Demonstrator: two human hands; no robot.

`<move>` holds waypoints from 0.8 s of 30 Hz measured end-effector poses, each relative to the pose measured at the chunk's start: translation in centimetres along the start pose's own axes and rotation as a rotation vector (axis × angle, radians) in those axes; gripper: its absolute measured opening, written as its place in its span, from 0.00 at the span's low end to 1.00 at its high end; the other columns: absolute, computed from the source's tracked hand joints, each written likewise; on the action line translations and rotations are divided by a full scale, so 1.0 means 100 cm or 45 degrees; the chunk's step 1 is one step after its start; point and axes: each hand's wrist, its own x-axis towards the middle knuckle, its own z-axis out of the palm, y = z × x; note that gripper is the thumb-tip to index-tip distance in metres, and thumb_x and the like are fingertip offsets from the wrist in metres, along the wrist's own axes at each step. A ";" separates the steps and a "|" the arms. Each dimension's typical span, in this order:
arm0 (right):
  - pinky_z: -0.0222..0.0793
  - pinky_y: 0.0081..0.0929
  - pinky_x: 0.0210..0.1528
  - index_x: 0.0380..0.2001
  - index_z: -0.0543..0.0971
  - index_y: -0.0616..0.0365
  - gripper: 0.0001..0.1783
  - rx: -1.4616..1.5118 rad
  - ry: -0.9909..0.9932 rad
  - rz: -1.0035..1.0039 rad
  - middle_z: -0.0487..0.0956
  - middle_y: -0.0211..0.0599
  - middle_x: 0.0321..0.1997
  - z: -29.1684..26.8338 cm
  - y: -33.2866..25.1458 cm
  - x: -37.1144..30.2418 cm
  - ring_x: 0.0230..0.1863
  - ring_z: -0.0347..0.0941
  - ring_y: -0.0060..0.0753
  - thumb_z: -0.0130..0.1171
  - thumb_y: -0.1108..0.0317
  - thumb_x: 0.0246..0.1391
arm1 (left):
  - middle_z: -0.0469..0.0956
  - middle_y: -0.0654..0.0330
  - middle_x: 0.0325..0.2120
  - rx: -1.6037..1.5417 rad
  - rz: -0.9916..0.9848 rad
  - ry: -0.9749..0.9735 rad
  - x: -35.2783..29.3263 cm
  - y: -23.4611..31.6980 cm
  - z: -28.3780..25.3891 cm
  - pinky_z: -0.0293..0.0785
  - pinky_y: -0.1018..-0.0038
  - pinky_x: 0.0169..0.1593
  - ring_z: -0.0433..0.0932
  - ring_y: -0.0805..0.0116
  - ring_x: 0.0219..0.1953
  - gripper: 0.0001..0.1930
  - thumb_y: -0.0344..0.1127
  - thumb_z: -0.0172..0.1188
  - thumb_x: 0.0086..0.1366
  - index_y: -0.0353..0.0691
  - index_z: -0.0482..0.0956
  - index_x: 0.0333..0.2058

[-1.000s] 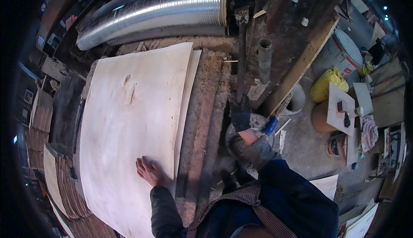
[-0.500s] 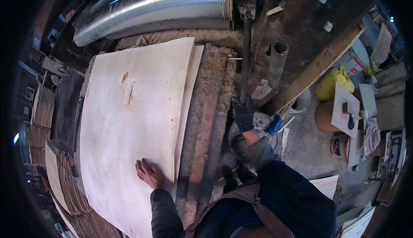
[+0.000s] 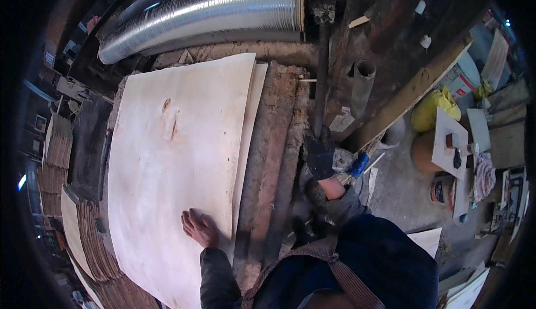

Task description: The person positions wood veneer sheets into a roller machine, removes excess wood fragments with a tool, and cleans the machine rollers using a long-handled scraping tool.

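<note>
Right hand, black-gloved, at dark bar: shifted slightly toward 5 o'clock.
Right wrist: longer bare strip showing below the glove.
White drum, between 2 and 3 o'clock: now more covered by plank.
Round tube, about 3 o'clock: mouth now partly hidden by the same plank.

My right hand hid the lower end of the bar, so where it stopped couldn't be seen. The palm of my left hand was out of sight against the top sheet, whose near end ran off the view's lower edge. That sheet covered all but a strip of the lower sheet. The roller was cut off above, and a small dark thing was too tiny to make out.
</note>
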 end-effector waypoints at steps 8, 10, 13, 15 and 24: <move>0.61 0.17 0.25 0.36 0.71 0.57 0.08 -0.052 -0.073 0.011 0.70 0.27 0.26 -0.020 -0.007 -0.004 0.25 0.65 0.18 0.54 0.72 0.51 | 0.58 0.47 0.56 0.011 -0.011 0.015 -0.003 0.000 -0.002 0.44 0.57 0.60 0.53 0.51 0.60 0.24 0.37 0.48 0.58 0.39 0.62 0.54; 0.62 0.18 0.26 0.37 0.72 0.56 0.08 -0.053 -0.056 -0.042 0.70 0.27 0.26 -0.023 -0.002 -0.008 0.25 0.65 0.18 0.54 0.72 0.51 | 0.58 0.47 0.56 -0.004 -0.008 0.013 -0.003 0.000 -0.001 0.45 0.57 0.60 0.53 0.51 0.59 0.24 0.37 0.48 0.58 0.39 0.62 0.54; 0.65 0.31 0.32 0.39 0.73 0.57 0.12 -0.096 -0.077 -0.042 0.73 0.39 0.31 -0.023 0.000 -0.007 0.31 0.69 0.36 0.55 0.67 0.50 | 0.59 0.46 0.55 -0.012 -0.007 0.034 -0.003 -0.002 -0.001 0.46 0.56 0.60 0.54 0.50 0.59 0.24 0.38 0.49 0.57 0.38 0.64 0.53; 0.67 0.36 0.34 0.40 0.74 0.58 0.14 -0.342 -0.052 -0.236 0.74 0.44 0.31 -0.023 0.000 -0.003 0.33 0.71 0.43 0.54 0.67 0.49 | 0.60 0.46 0.55 -0.010 -0.017 0.043 -0.004 -0.003 0.000 0.46 0.56 0.60 0.55 0.50 0.59 0.24 0.38 0.49 0.56 0.38 0.64 0.52; 0.66 0.42 0.37 0.34 0.76 0.58 0.10 -0.953 -0.069 -1.107 0.73 0.49 0.35 -0.015 -0.037 0.071 0.36 0.69 0.50 0.55 0.70 0.44 | 0.59 0.47 0.56 -0.015 -0.021 0.030 -0.004 -0.006 0.003 0.44 0.57 0.61 0.54 0.51 0.59 0.25 0.38 0.49 0.57 0.40 0.62 0.54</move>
